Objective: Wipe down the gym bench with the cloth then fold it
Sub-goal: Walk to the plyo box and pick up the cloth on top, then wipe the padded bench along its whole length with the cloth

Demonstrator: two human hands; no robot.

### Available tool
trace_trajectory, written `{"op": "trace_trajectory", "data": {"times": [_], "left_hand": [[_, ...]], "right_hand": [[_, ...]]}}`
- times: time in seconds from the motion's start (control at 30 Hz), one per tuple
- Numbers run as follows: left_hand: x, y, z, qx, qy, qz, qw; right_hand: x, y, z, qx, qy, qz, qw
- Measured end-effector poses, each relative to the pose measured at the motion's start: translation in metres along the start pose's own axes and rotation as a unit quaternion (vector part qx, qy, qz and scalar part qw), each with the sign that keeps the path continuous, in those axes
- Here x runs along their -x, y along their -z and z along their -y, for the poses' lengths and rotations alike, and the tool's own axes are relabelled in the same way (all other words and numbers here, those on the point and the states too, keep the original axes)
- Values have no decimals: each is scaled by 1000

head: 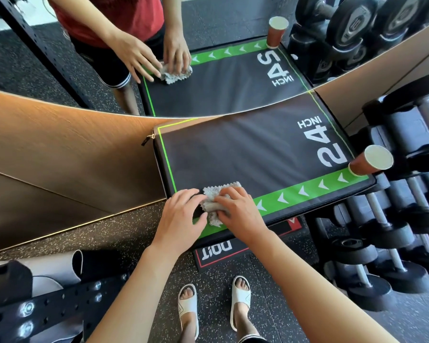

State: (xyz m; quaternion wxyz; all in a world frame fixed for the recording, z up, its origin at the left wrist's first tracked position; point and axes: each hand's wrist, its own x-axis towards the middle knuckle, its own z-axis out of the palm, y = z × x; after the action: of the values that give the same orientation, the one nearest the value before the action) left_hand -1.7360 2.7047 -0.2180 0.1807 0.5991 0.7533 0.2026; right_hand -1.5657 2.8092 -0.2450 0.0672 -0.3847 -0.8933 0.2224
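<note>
A person's 2 hands work a small grey cloth at the near edge of a black padded gym bench, close to its near left corner, where the cloth lies bunched across the green arrow-marked border. The right hand lies on top of the cloth, fingers curled over its crumpled middle and pressing it to the pad. The left hand sits just beside it, fingers bent, their tips touching the cloth's left side; whether they pinch it cannot be told. The bench top is printed "24 INCH" near its right edge. A brown paper cup stands at the near right corner. Dumbbells fill a rack just past the right edge. A mirror along the far edge doubles the scene. Below, 2 feet in white slides stand on speckled rubber flooring.
</note>
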Motion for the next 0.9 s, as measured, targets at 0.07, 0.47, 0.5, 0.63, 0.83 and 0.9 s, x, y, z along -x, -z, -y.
{"op": "trace_trajectory", "data": {"times": [0.07,0.47,0.5,0.63,0.83,0.9], "left_hand": [[3,0,-1,2,3,-1,1000],[13,14,-9,-11,-19,-2,1000],[14,15,-11,-11,-26,-2,1000],[16,21,-17,-9,-61,4,998],[24,20,-34,2,-134,19,991],[28,14,-45,6,-160,32,987]], "right_hand": [[3,-2,1,-8,6,-11,1000],[10,12,9,-78,-12,-65,995],[13,14,11,-78,-16,-74,994],[31,23,17,-73,-39,-112,990],[85,30,23,-63,-111,-172,977],[110,31,25,-71,-144,-187,969]]}}
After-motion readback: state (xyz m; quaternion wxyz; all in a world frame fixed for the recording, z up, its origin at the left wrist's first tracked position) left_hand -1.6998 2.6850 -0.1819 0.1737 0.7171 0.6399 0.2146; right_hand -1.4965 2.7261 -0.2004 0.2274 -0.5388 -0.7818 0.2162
